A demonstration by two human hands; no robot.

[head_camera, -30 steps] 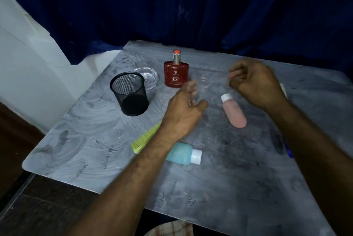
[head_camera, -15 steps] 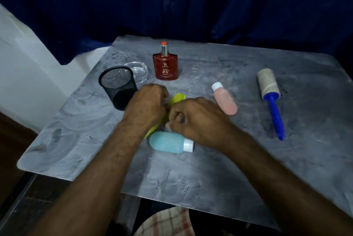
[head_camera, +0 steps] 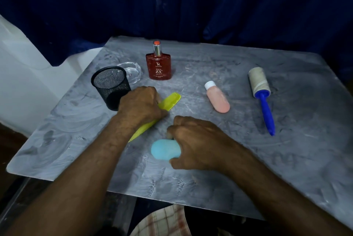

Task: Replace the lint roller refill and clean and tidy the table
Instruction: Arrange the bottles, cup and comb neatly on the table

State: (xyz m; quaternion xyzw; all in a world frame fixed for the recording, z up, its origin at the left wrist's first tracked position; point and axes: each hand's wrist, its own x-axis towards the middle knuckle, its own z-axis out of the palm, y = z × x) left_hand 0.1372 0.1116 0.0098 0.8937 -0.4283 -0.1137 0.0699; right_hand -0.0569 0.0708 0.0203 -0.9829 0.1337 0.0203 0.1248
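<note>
A lint roller [head_camera: 262, 93] with a blue handle and a greyish, used sheet roll lies at the right of the grey table [head_camera: 238, 168], away from both hands. My left hand [head_camera: 140, 104] is closed over the middle of a yellow-green comb [head_camera: 168, 101] lying flat on the table. My right hand [head_camera: 193, 144] grips the cap end of a light blue bottle [head_camera: 164, 149] lying on its side near the table's middle. A pink bottle [head_camera: 217, 98] with a white cap lies between the hands and the roller.
A black mesh pen cup [head_camera: 110, 86] stands at the left, just beside my left hand. Behind it sit a clear glass dish [head_camera: 131, 72] and an upright red perfume bottle [head_camera: 158, 63]. Dark blue curtain hangs behind the table.
Both hands came down from above the table. The left one closed on the comb, and the right one moved down and left onto the blue bottle. The lint roller came into view.
</note>
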